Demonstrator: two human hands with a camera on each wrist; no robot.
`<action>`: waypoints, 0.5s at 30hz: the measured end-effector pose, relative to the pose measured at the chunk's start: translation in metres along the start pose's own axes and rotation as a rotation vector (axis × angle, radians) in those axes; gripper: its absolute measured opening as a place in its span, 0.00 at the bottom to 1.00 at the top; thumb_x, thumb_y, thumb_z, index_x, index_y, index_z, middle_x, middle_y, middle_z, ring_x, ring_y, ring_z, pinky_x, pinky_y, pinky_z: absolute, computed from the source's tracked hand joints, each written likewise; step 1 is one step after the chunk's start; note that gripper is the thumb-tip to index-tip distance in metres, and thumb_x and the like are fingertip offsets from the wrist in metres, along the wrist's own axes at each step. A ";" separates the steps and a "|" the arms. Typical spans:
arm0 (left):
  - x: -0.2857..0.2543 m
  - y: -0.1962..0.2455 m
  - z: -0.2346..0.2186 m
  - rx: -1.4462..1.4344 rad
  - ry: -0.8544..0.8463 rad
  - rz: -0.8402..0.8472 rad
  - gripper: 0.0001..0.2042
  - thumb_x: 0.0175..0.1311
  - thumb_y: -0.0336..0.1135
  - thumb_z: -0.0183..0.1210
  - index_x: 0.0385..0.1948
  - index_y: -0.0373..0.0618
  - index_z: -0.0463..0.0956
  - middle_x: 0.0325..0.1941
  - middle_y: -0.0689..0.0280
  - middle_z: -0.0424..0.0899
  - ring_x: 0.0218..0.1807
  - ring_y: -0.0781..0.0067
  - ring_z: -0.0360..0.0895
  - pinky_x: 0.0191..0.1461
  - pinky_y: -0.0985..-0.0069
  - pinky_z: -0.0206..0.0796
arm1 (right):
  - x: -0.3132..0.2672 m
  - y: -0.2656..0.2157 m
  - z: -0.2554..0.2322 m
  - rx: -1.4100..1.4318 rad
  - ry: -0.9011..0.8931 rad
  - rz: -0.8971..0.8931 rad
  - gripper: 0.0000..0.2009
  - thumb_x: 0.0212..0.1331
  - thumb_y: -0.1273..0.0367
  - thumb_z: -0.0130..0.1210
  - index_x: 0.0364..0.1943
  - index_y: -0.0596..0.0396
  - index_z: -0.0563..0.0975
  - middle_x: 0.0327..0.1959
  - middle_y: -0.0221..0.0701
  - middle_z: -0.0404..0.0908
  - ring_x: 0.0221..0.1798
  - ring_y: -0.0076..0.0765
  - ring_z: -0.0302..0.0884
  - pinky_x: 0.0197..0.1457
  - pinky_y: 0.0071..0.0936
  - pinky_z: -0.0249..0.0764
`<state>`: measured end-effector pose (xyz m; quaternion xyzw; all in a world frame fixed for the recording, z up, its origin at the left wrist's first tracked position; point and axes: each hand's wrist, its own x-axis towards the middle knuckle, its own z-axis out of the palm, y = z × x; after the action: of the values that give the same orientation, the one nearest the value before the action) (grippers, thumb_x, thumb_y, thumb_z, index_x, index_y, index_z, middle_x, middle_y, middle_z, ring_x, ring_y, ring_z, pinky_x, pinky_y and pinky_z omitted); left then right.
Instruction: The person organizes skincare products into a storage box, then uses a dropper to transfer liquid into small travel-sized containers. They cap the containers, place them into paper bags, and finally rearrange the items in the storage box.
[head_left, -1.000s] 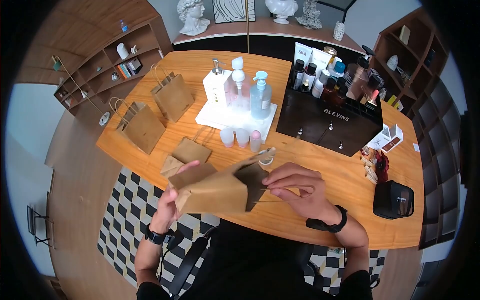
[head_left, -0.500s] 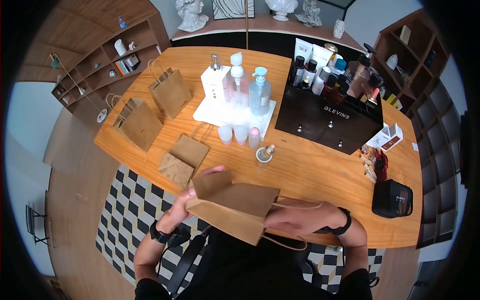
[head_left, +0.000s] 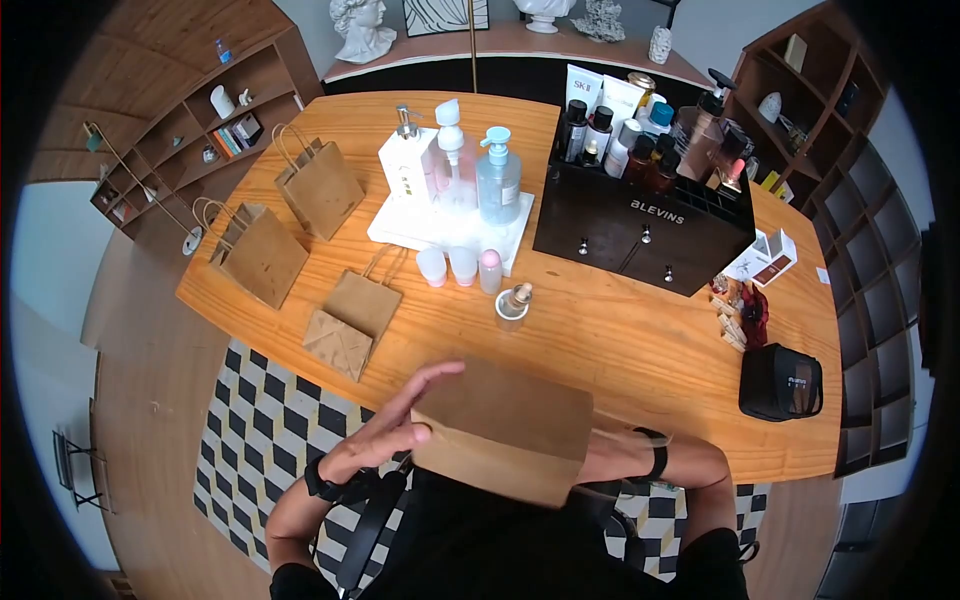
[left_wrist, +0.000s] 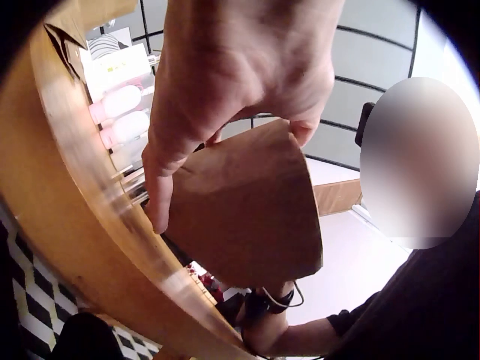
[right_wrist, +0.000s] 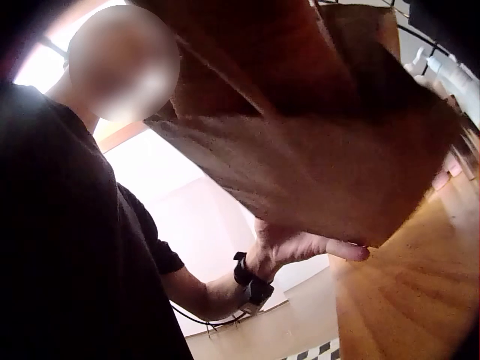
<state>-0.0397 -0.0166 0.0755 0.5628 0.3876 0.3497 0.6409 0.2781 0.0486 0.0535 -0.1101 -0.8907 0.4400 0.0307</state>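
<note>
Loosely spread and nearly straight, the fingers of the left hand [head_left: 385, 437] touch the brown paper bag [head_left: 505, 425] at its closed end, above the surface's [head_left: 660, 375] near edge; the right hand [head_left: 608, 458] is mostly hidden by it, grip untellable. Light, matte and boxy, it probably dents easily, its folded base edges likely giving the firmest hold.

Ahead of the right grip [head_left: 608, 455], on the front of the black organizer [head_left: 640, 238], pale capitals read "BLEVINS", the first letter looking more like an "a". Standing in the organizer, a white tube [head_left: 583, 88] carries "SK-II". To the right of the same grip, the black pouch [head_left: 781, 383] has small pale lettering, too small to read. Ahead of the left grip [head_left: 397, 425], the white dispenser [head_left: 408, 168] bears small vertical characters, also illegible.
</note>
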 end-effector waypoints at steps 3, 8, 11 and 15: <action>0.002 -0.001 0.007 0.087 -0.030 -0.024 0.49 0.65 0.68 0.60 0.80 0.46 0.55 0.86 0.51 0.51 0.87 0.51 0.50 0.86 0.56 0.44 | 0.001 -0.002 -0.003 0.000 -0.042 0.053 0.16 0.74 0.69 0.52 0.61 0.62 0.77 0.59 0.49 0.80 0.62 0.52 0.76 0.67 0.42 0.75; 0.004 -0.020 0.014 -0.005 -0.004 0.000 0.52 0.70 0.74 0.56 0.83 0.44 0.49 0.85 0.49 0.54 0.86 0.51 0.53 0.84 0.57 0.50 | 0.004 -0.006 -0.010 -0.003 -0.118 0.140 0.17 0.74 0.68 0.53 0.61 0.62 0.77 0.59 0.49 0.79 0.63 0.53 0.76 0.67 0.42 0.74; 0.002 -0.022 0.023 0.035 0.029 -0.026 0.52 0.70 0.69 0.60 0.83 0.43 0.46 0.84 0.47 0.56 0.85 0.51 0.54 0.85 0.55 0.50 | 0.007 -0.008 -0.017 -0.010 -0.164 0.189 0.17 0.74 0.68 0.53 0.61 0.62 0.77 0.60 0.49 0.79 0.63 0.53 0.76 0.68 0.42 0.74; -0.004 -0.024 0.025 0.150 0.175 0.139 0.51 0.66 0.61 0.70 0.82 0.45 0.49 0.84 0.43 0.56 0.85 0.44 0.56 0.84 0.51 0.51 | 0.008 -0.017 -0.022 -0.009 -0.220 0.255 0.17 0.75 0.67 0.53 0.61 0.61 0.77 0.60 0.49 0.78 0.63 0.53 0.76 0.68 0.43 0.74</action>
<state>-0.0187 -0.0344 0.0536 0.6020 0.4271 0.4109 0.5352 0.2706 0.0576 0.0802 -0.1735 -0.8696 0.4456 -0.1234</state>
